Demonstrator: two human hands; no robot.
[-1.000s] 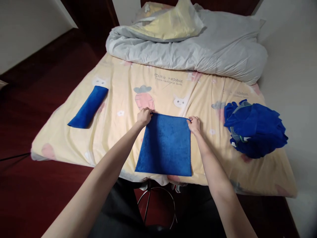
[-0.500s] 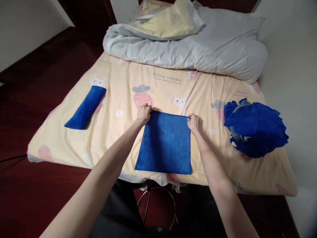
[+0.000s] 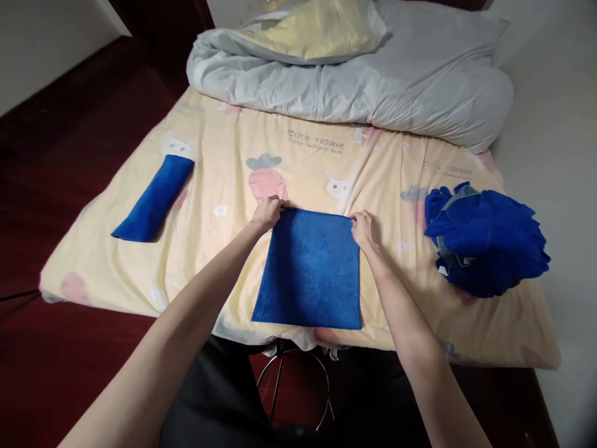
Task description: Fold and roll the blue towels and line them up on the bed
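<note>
A blue towel (image 3: pixel 311 270) lies spread flat near the front edge of the bed. My left hand (image 3: pixel 269 213) pinches its far left corner, and my right hand (image 3: pixel 364 229) pinches the far right corner. The far edge runs fairly straight between the two hands. Off to the left rests a folded blue towel (image 3: pixel 153 199), long and narrow. On the right sits a crumpled heap of blue towels (image 3: pixel 489 242) with small white tags showing.
The bed (image 3: pixel 219 168) wears a pale yellow sheet with rabbit and carrot prints. Across its far end lies a rolled grey quilt (image 3: pixel 420 81), with a yellow bundle in clear plastic (image 3: pixel 317 31) on top. A metal-framed stool (image 3: pixel 280 379) stands below the front edge.
The view has tilted down slightly. Both hands keep their pinch on the towel's far corners, and the towel lies nearly as before.
</note>
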